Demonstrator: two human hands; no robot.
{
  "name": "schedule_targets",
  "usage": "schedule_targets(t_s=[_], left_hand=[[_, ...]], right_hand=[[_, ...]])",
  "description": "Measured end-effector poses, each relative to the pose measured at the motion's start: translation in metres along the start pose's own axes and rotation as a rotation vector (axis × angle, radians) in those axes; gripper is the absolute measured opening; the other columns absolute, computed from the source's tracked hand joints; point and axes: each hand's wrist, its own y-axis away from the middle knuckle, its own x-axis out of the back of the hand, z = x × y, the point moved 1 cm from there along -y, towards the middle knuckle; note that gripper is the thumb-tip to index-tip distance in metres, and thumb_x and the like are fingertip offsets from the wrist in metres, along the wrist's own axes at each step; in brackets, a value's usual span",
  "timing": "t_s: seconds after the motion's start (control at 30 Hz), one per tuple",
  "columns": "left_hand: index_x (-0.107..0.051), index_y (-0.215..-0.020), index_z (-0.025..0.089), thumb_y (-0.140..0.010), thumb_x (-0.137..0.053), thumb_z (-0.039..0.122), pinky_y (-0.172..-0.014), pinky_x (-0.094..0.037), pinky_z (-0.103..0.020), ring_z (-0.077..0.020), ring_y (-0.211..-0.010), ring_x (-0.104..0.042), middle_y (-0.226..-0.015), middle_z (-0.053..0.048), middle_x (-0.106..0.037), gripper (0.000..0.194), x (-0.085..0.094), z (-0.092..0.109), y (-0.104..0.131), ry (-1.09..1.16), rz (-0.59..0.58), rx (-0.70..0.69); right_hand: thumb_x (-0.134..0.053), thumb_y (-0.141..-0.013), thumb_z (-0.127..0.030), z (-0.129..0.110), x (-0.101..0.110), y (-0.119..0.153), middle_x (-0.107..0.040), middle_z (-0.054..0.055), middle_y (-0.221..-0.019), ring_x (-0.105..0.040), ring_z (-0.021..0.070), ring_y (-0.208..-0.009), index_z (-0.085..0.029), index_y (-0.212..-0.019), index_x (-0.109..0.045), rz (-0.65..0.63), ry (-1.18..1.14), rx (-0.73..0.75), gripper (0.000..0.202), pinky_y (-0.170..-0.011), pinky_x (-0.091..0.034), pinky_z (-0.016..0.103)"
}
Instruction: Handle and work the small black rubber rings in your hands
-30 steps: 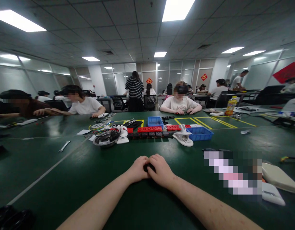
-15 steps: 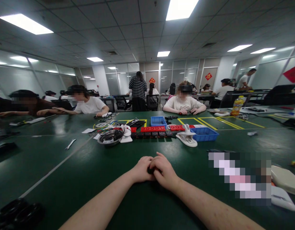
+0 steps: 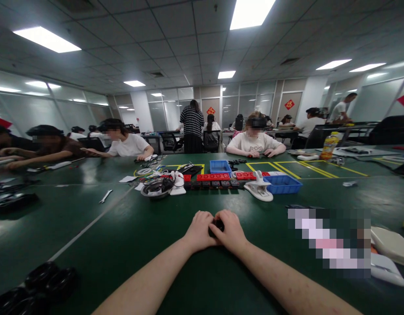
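Note:
In the middle of the green table, my left hand and my right hand meet with curled fingers around a small black object. Only a dark part of it shows between the thumbs and fingers, so its kind is hidden. Both hands appear closed on it, low over the tabletop. Beyond them lie a row of red and black socket blocks and a large white clip.
Left of centre sits a round tray of dark cables. A blue bin stands behind the clip. An open-ended wrench lies at left, black ring-shaped items at lower left. A white device is at right. Other people sit around the table.
My right hand has shifted off my left hand's fingers, so the two now sit side by side around the black object. The whole view has turned slightly left.

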Motion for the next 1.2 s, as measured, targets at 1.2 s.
schedule_targets(t_s=[1.2], left_hand=[[-0.058,-0.102,0.027,-0.060,-0.068,0.052,-0.090,-0.035,-0.037,-0.0240,-0.101,-0.045,-0.107,-0.002,-0.052,0.050,0.006,-0.011,-0.005,0.173,-0.240,-0.144]], right_hand=[[-0.041,-0.061,-0.013,0.009,0.016,0.006,-0.064,0.003,-0.091,-0.050,0.0228,-0.094,-0.022,-0.069,-0.061,-0.131,-0.520,0.004,0.023,-0.085,-0.039,0.040]])
